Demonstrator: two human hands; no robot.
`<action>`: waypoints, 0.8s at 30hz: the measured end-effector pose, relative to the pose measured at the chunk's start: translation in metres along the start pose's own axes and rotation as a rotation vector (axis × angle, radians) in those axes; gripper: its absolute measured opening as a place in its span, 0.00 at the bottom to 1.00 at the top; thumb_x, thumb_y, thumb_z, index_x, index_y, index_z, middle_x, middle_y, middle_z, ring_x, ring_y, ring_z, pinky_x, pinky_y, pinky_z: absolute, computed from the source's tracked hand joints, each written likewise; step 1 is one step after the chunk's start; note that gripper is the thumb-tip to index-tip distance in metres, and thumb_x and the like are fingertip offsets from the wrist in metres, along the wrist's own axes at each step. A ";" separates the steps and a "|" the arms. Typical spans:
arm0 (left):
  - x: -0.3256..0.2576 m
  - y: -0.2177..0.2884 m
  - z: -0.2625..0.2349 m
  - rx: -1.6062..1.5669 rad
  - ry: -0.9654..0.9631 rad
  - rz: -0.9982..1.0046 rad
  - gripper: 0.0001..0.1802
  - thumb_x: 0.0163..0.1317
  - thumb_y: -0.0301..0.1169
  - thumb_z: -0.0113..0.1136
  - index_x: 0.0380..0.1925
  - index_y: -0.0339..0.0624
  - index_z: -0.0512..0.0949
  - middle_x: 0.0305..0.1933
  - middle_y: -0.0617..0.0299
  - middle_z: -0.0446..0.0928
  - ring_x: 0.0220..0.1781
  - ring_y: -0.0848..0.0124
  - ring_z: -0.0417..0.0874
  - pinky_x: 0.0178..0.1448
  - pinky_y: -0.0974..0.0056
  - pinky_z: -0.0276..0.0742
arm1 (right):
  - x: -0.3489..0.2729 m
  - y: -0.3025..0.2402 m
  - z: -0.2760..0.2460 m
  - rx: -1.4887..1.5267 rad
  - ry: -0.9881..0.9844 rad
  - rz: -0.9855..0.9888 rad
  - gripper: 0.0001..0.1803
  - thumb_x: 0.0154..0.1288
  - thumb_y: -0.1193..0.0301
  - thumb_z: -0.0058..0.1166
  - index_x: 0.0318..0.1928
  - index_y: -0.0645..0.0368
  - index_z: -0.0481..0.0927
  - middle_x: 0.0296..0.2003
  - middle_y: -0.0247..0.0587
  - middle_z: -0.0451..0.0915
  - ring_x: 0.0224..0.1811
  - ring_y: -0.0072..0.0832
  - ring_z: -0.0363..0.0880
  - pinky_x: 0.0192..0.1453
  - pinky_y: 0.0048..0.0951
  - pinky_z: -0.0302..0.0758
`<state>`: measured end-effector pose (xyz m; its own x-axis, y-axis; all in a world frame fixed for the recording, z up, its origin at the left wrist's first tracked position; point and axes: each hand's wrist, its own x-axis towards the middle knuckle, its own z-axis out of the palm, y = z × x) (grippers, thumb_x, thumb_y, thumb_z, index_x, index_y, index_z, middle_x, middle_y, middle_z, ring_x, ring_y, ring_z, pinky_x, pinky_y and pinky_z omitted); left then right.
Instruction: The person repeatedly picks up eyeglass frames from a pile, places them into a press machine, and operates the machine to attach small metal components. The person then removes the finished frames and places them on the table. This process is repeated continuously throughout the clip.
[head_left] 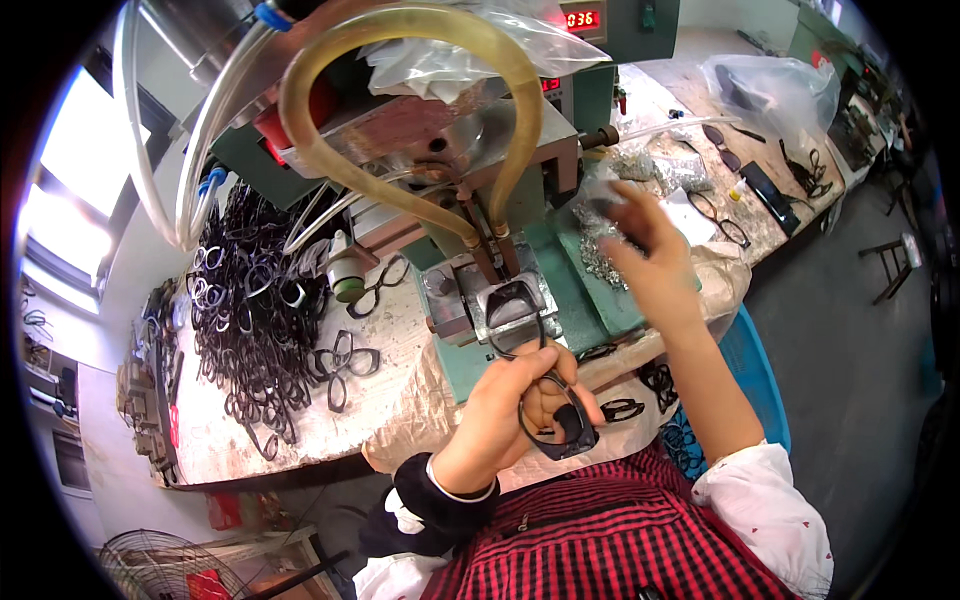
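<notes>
Black eyeglass frames (570,438) are gripped in my left hand (510,400), its fingers curled around them in front of the machine. A dark rim (511,300) lies against the metal fixture (545,303) just beyond that hand; whether it belongs to the held frames I cannot tell. Two dark prongs (495,255) of the machine come down right above this rim. Over the green tray (565,265) on the right, my right hand (650,250) is raised beside a pile of small shiny metal pieces (603,262). Motion smears its fingertips, so any small piece in them cannot be made out.
A heap of black eyeglass frames (255,310) covers the bench's left side. A thick yellowish hose (410,20) loops above the machine. Glasses (718,220) and a clear plastic bag (780,90) lie at the right. A blue basket (745,370) stands below the bench edge.
</notes>
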<state>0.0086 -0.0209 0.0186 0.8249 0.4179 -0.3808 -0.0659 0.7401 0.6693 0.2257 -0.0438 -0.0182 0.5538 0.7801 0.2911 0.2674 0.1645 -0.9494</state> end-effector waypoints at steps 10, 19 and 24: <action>0.007 -0.007 -0.002 0.044 0.025 0.045 0.17 0.75 0.41 0.41 0.36 0.40 0.71 0.28 0.36 0.82 0.26 0.60 0.85 0.32 0.66 0.82 | -0.040 0.049 -0.051 -0.641 0.094 -0.081 0.08 0.55 0.76 0.63 0.37 0.58 0.83 0.37 0.38 0.81 0.44 0.38 0.80 0.48 0.37 0.75; -0.058 -0.012 -0.027 0.472 -0.074 0.154 0.17 0.78 0.39 0.48 0.47 0.34 0.75 0.39 0.54 0.84 0.40 0.68 0.85 0.44 0.67 0.79 | -0.039 0.058 -0.027 -0.953 0.126 -0.178 0.07 0.52 0.71 0.68 0.31 0.57 0.83 0.33 0.36 0.80 0.41 0.41 0.79 0.45 0.42 0.75; -0.069 0.052 -0.058 0.924 0.821 0.989 0.05 0.69 0.21 0.55 0.41 0.31 0.79 0.37 0.56 0.84 0.38 0.71 0.83 0.44 0.68 0.79 | -0.034 0.057 -0.036 -0.695 0.224 -0.158 0.05 0.54 0.77 0.62 0.33 0.59 0.81 0.28 0.41 0.82 0.33 0.39 0.82 0.41 0.37 0.77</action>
<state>-0.0839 0.0192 0.0423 0.1291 0.9068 0.4014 0.2319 -0.4211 0.8769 0.2508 -0.0825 -0.0779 0.5951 0.6253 0.5049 0.7525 -0.2130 -0.6231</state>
